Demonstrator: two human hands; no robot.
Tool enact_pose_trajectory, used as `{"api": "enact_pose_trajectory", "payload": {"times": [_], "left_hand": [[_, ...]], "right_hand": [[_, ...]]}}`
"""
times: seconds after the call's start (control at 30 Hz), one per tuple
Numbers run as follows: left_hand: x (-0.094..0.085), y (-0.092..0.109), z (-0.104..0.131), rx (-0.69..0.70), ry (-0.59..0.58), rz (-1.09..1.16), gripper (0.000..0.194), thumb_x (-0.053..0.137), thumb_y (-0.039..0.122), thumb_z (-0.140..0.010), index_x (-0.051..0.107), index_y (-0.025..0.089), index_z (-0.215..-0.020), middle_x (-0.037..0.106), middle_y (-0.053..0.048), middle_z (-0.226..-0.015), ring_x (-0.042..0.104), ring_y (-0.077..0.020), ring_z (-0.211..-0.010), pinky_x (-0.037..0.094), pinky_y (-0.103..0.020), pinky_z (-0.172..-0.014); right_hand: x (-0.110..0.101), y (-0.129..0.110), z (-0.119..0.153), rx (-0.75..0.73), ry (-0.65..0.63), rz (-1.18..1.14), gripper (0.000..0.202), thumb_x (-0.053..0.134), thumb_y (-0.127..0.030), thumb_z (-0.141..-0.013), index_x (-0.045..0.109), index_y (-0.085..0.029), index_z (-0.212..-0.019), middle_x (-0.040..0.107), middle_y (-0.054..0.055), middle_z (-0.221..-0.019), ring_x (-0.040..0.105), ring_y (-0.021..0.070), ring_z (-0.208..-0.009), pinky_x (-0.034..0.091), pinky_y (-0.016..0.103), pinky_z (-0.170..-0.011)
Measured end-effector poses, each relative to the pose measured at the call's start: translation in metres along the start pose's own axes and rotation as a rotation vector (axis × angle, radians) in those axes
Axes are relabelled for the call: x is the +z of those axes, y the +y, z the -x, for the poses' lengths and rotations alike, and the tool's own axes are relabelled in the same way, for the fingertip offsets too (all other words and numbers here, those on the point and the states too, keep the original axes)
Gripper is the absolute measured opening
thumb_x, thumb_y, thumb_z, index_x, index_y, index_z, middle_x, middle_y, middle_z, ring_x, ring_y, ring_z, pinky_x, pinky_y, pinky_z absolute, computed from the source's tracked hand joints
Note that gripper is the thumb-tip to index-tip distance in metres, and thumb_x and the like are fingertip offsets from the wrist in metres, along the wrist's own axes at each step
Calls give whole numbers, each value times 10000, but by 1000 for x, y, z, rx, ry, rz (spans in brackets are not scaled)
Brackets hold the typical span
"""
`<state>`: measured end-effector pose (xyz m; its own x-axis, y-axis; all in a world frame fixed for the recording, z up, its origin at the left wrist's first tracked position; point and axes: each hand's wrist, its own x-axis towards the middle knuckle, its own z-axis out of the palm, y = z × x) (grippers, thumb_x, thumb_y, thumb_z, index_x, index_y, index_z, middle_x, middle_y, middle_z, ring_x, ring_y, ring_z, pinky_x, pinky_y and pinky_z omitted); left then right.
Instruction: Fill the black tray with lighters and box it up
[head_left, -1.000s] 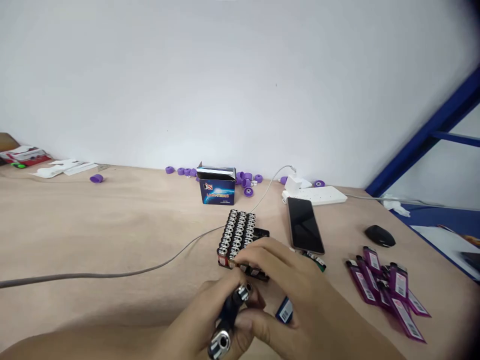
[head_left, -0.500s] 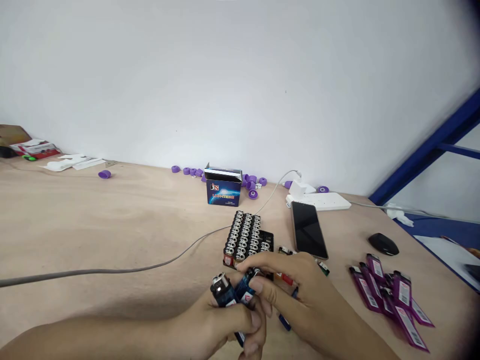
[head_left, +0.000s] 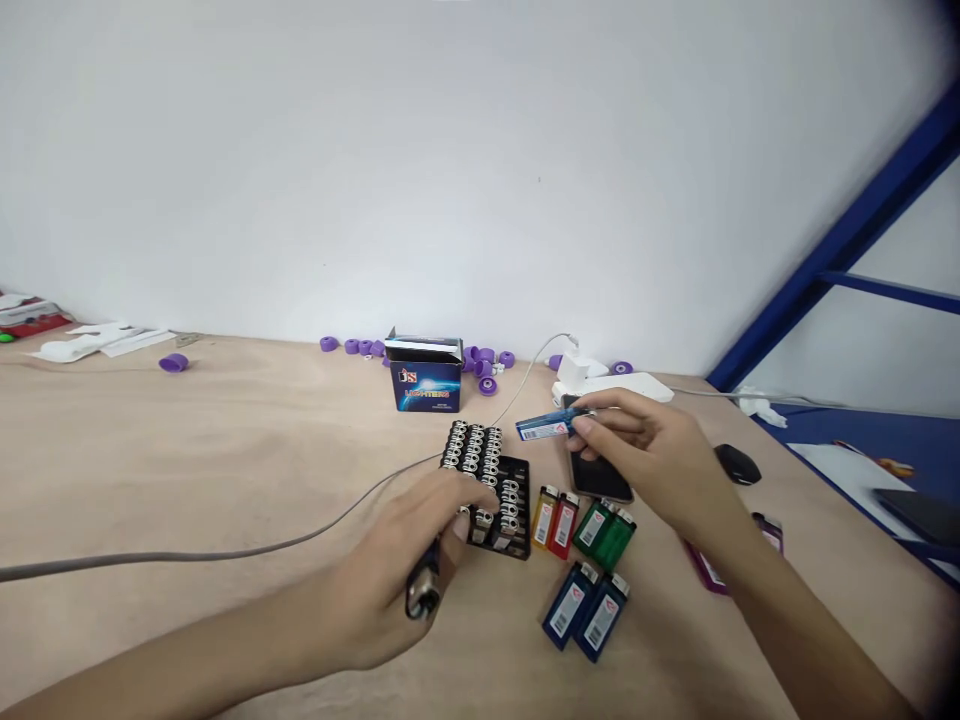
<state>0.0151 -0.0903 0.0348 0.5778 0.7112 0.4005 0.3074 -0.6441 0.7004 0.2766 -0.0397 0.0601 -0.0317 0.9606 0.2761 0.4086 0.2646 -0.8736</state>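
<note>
My right hand [head_left: 637,440] pinches a blue lighter [head_left: 544,426] by its metal top end, holding it above the phone, with its labelled body pointing left. My left hand [head_left: 412,550] is curled around another lighter [head_left: 424,592], whose metal head sticks out below the palm; most of its body is hidden. The left fingertips reach over the front of a black tray [head_left: 517,548] packed with upright lighters [head_left: 472,440]; I cannot tell whether they touch any. To the tray's right lie a yellow lighter [head_left: 545,518], a red lighter [head_left: 563,525], green lighters [head_left: 604,533] and blue lighters [head_left: 586,610].
A dark blue lighter box [head_left: 427,385] stands behind the tray near purple caps [head_left: 480,358]. A phone [head_left: 600,478], white power strip [head_left: 637,386] and black mouse [head_left: 738,464] are at right. Purple lighters [head_left: 709,570] are partly behind my right forearm. A grey cable [head_left: 225,553] crosses the left side.
My hands have separated. The right hand has moved up and away with a blue lighter, and the left has turned over toward the tray. The view has shifted right, uncovering the coloured lighters.
</note>
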Motion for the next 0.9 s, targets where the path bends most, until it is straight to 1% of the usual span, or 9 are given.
{"api": "enact_pose_trajectory", "payload": {"times": [0.03, 0.1, 0.17, 0.27, 0.43, 0.63, 0.7, 0.8, 0.9], "left_hand": [[-1, -1, -2, 79, -45, -111, 366, 387, 115, -996, 460, 190, -1348, 585, -123, -1288, 543, -224, -1219, 464, -392, -1028], [2, -5, -7, 183, -170, -317, 511, 408, 89, -971, 335, 180, -1469, 430, -157, -1504, 351, -265, -1436, 350, -469, -1164], [7, -10, -11, 229, -293, -491, 587, 440, 89, -942, 282, 151, -1504, 330, -184, -1581, 218, -308, -1508, 264, -545, -1203], [15, -21, -14, 243, -396, -644, 637, 474, 83, -893, 292, 121, -1503, 328, -221, -1582, 231, -355, -1504, 252, -598, -1190], [15, -31, -13, 279, -399, -720, 657, 450, 31, -830, 341, 106, -1474, 380, -231, -1554, 337, -361, -1462, 327, -586, -1153], [15, -34, -12, 281, -380, -723, 709, 427, 2, -817, 297, 126, -1503, 415, -191, -1546, 337, -318, -1469, 328, -567, -1161], [16, -36, -11, 278, -373, -694, 734, 424, -5, -815, 274, 143, -1518, 404, -172, -1559, 324, -303, -1477, 321, -560, -1170], [17, -41, -8, 264, -359, -645, 763, 433, -1, -820, 255, 173, -1541, 372, -153, -1582, 304, -309, -1486, 314, -572, -1175], [18, -45, -7, 242, -366, -619, 790, 437, -4, -826, 227, 193, -1562, 326, -139, -1607, 281, -322, -1494, 312, -589, -1173]], "right_hand": [[2, 5, -2, 18, 1, 37, 173, 675, -351, -834, 650, -205, -924, 779, 57, -773, 758, 220, -732, 607, 318, -664], [10, 14, -4, 43, -38, 113, 116, 675, -295, -825, 645, -206, -892, 788, 58, -807, 764, 226, -754, 609, 328, -684], [20, 21, -3, 46, -100, 156, 75, 678, -256, -823, 655, -202, -869, 789, 56, -806, 763, 224, -755, 605, 330, -688], [31, 29, 0, 35, -165, 166, 39, 681, -209, -830, 683, -193, -866, 792, 58, -817, 758, 211, -765, 593, 319, -708], [38, 32, 3, -15, -231, 205, 99, 672, -162, -853, 719, -183, -938, 784, 44, -795, 734, 188, -719, 550, 289, -677], [43, 32, 7, -109, -261, 401, 66, 657, -162, -889, 722, -170, -897, 745, 24, -742, 662, 158, -646, 451, 248, -611], [45, 34, 8, -140, -278, 454, 95, 626, -158, -911, 720, -171, -913, 752, 39, -791, 664, 165, -673, 441, 252, -623], [47, 35, 11, -185, -314, 500, 152, 576, -152, -938, 708, -180, -1010, 760, 67, -899, 690, 188, -776, 453, 264, -686], [48, 32, 13, -212, -374, 558, 204, 515, -138, -962, 676, -178, -1079, 750, 82, -919, 696, 200, -808, 461, 275, -705]]}}
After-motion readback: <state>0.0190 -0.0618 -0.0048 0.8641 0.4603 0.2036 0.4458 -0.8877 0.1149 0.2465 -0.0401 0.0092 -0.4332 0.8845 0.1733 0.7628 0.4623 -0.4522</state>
